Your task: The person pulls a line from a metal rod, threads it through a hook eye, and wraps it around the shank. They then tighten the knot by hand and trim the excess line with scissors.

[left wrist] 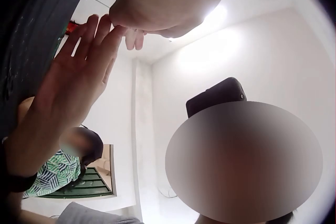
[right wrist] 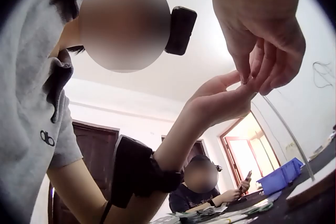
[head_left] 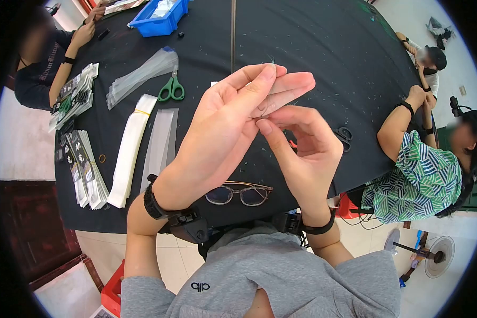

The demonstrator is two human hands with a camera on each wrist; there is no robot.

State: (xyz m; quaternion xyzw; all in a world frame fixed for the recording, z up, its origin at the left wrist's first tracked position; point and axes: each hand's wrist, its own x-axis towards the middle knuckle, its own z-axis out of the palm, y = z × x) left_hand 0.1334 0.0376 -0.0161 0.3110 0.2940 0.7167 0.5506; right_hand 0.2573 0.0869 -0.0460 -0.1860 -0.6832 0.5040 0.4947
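Observation:
My left hand [head_left: 225, 122] is raised over the table, palm turned inward, its thumb pinching against the index finger. A fine thread [head_left: 272, 60] pokes out past that thumb tip, and a small dark curl of it shows against the fingers. My right hand [head_left: 310, 151] meets it from the right, thumb and index fingertip pinched together at the edge of the left palm. What lies between those right fingertips is tiny and mostly hidden. In the right wrist view, the right hand [right wrist: 262, 43] reaches down onto the fingers of the left hand [right wrist: 223, 100].
Eyeglasses [head_left: 240, 195] lie below my hands on the black tablecloth [head_left: 206, 37]. To the left are green-handled scissors [head_left: 172, 90], clear plastic sleeves [head_left: 143, 74], a white strip bundle [head_left: 132, 151] and printed packets [head_left: 85, 169]. Black scissors [head_left: 344, 139] lie right; a blue bin [head_left: 161, 21] stands behind. Other people sit around.

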